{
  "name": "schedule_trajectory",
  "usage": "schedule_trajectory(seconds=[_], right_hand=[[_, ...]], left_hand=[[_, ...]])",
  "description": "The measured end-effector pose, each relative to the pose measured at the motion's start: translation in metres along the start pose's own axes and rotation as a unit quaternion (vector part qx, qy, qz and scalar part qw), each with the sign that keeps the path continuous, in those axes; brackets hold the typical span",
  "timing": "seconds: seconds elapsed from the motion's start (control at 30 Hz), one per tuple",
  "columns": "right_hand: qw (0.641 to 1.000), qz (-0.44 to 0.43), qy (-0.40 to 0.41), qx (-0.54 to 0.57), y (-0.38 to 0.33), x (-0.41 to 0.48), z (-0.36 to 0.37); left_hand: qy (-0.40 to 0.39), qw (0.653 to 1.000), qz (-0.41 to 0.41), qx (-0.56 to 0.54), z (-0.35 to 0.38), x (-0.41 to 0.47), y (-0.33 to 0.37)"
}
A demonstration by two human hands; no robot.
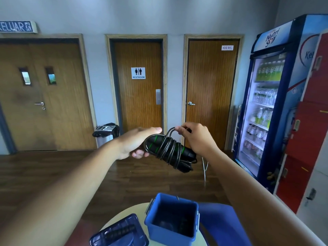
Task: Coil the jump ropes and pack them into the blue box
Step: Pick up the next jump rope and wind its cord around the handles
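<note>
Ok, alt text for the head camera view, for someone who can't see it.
The left hand grips a black jump rope wound round its handles while the right hand pinches a loop. An open blue box sits below.

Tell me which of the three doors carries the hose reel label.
The rightmost door, beside the drinks fridge; the middle one bears a restroom sign, the left double door none.
</note>
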State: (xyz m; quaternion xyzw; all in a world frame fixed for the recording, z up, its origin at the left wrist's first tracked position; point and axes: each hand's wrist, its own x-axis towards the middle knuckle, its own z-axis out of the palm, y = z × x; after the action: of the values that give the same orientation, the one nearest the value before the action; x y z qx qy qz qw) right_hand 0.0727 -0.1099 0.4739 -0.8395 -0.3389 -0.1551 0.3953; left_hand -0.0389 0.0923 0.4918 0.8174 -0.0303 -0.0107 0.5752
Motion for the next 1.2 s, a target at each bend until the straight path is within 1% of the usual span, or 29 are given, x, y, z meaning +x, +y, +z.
schedule_trajectory(seconds=[0.07, 0.1, 0.13, 0.17, 0.23, 0.3, 0.4, 0.5, 0.57, 0.6, 0.63, 0.67, 0.7, 0.73, 0.77, 0.8, 0.87, 0.9, 0.97, 1.07, 1.2], right_hand=[[0.988, 0.017, -0.09, 0.123, 0.001, -0.01, -0.001], [0.972, 0.016, -0.12, 0.2, 0.003, -0.017, -0.002], [0.958, 0.013, -0.134, 0.254, 0.008, -0.022, -0.001], [0.954, 0.011, -0.123, 0.273, 0.012, -0.025, 0.003], [0.96, 0.044, -0.084, 0.262, 0.017, -0.027, 0.017], [0.964, 0.076, -0.058, 0.248, 0.015, -0.025, 0.033], [0.97, 0.087, -0.04, 0.222, 0.012, -0.027, 0.05], [0.983, 0.07, -0.048, 0.163, 0.011, -0.029, 0.059], [0.989, 0.072, -0.069, 0.111, 0.009, -0.028, 0.062], [0.99, 0.073, -0.087, 0.082, 0.008, -0.028, 0.062], [0.99, 0.073, -0.107, 0.054, 0.007, -0.029, 0.063], [0.989, 0.07, -0.126, 0.024, 0.008, -0.032, 0.063], [0.988, 0.064, -0.14, -0.002, 0.008, -0.034, 0.064], [0.987, 0.055, -0.147, -0.022, 0.008, -0.036, 0.064], [0.988, 0.045, -0.147, -0.035, 0.007, -0.037, 0.063], [0.987, 0.034, -0.146, -0.05, 0.004, -0.037, 0.06], [0.984, 0.005, -0.149, -0.097, 0.0, -0.034, 0.052], [0.98, -0.015, -0.152, -0.131, -0.001, -0.033, 0.048], [0.965, -0.053, -0.149, -0.207, -0.002, -0.031, 0.037], [0.937, -0.115, -0.102, -0.315, -0.001, -0.024, 0.024], [0.908, -0.18, -0.041, -0.376, 0.002, -0.013, 0.006]], left_hand=[[-0.007, 1.0, -0.003, -0.024, -0.001, -0.003, 0.0], [-0.01, 0.999, -0.004, -0.045, -0.001, -0.003, 0.0], [-0.015, 0.998, -0.002, -0.068, -0.001, -0.004, 0.001], [-0.02, 0.996, 0.002, -0.09, -0.001, -0.003, 0.002], [-0.008, 0.99, 0.003, -0.139, 0.002, 0.001, 0.006], [0.037, 0.979, -0.014, -0.198, 0.008, 0.008, 0.01], [0.129, 0.954, -0.051, -0.267, 0.017, 0.02, 0.016], [0.202, 0.939, -0.062, -0.273, 0.027, 0.033, 0.018], [0.23, 0.942, -0.04, -0.24, 0.033, 0.039, 0.014], [0.242, 0.95, -0.018, -0.194, 0.034, 0.041, 0.012], [0.253, 0.962, 0.006, -0.101, 0.034, 0.043, 0.009], [0.268, 0.963, 0.027, 0.031, 0.032, 0.044, 0.006], [0.282, 0.944, 0.047, 0.167, 0.03, 0.045, 0.003], [0.296, 0.914, 0.063, 0.272, 0.028, 0.044, 0.001], [0.302, 0.889, 0.07, 0.336, 0.026, 0.043, -0.001], [0.303, 0.875, 0.072, 0.371, 0.024, 0.042, -0.004], [0.295, 0.86, 0.071, 0.41, 0.02, 0.041, -0.011], [0.288, 0.86, 0.07, 0.416, 0.018, 0.042, -0.014], [0.275, 0.869, 0.06, 0.407, 0.013, 0.042, -0.014], [0.243, 0.881, 0.032, 0.405, 0.007, 0.041, -0.009], [0.154, 0.914, 0.018, 0.375, 0.001, 0.034, -0.005]])
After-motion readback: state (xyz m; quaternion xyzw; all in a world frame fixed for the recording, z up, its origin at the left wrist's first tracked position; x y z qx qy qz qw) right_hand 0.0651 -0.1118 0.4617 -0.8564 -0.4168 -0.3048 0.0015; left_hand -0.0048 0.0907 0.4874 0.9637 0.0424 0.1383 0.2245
